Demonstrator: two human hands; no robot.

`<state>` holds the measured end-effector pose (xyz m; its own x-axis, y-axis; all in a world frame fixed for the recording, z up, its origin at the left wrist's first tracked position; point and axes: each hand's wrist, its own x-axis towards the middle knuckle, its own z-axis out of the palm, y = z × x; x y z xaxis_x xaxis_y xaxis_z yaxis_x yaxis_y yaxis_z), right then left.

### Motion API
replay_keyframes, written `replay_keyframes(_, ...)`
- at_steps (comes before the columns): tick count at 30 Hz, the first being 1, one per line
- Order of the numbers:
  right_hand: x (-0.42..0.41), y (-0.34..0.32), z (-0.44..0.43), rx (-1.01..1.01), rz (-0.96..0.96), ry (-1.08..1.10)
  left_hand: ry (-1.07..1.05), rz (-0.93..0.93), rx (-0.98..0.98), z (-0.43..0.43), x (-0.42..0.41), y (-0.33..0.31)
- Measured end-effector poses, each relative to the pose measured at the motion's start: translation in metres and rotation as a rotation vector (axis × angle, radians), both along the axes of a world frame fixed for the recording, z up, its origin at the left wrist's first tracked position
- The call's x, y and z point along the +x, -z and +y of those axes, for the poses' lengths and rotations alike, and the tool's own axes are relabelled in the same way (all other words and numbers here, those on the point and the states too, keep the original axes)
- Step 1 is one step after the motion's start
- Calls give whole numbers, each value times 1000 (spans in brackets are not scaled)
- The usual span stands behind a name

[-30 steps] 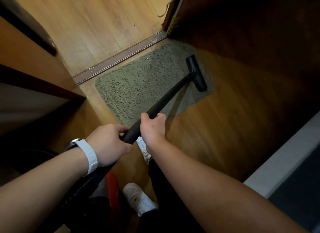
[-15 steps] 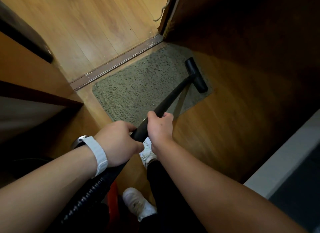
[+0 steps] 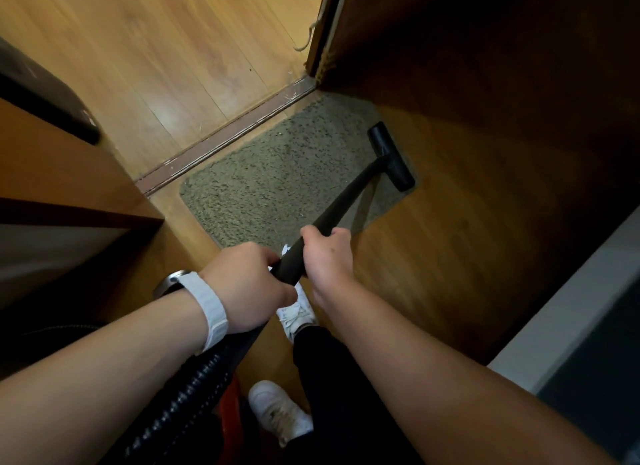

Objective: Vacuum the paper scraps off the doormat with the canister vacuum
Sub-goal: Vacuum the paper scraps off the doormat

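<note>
A grey-green shaggy doormat (image 3: 277,184) lies on the wood floor just inside a door threshold. The black vacuum wand (image 3: 341,205) slants across it, and its T-shaped nozzle (image 3: 391,156) rests on the mat's right edge. My right hand (image 3: 327,253) grips the wand higher up; my left hand (image 3: 247,284), with a white watch band on the wrist, grips it just behind. A ribbed black hose (image 3: 183,402) runs down from the wand under my left arm. I see no paper scraps on the mat.
A metal threshold strip (image 3: 225,139) borders the mat's far side. A wooden door (image 3: 485,83) stands at the right, wooden furniture (image 3: 62,173) at the left. My white shoes (image 3: 277,409) stand below the hands, beside a red part (image 3: 228,412) at the hose's foot.
The view has shifted slightly, so my hands and the wand sit a little further right and lower in the frame. The nozzle stays on the mat's right edge.
</note>
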<state>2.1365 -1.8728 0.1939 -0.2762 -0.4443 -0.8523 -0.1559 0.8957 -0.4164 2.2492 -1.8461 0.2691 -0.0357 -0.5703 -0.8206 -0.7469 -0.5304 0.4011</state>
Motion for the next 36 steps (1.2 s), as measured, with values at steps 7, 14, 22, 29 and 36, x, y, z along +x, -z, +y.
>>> replay_keyframes(7,-6,-9,-15,88,-42,28,18,-20,25,-13,-5,-9)
replay_keyframes(14,-12,-17,-31,59,18,-106,-8,-1,40,-28,-12,-17)
replay_keyframes(22,0,-10,-25,89,30,-98,-46,21,56,-19,0,-11)
replay_keyframes(29,13,-10,-5,35,6,-39,-58,4,43,-4,10,-11)
replay_keyframes(36,27,-12,29,-43,-110,93,-118,50,66,13,29,-13)
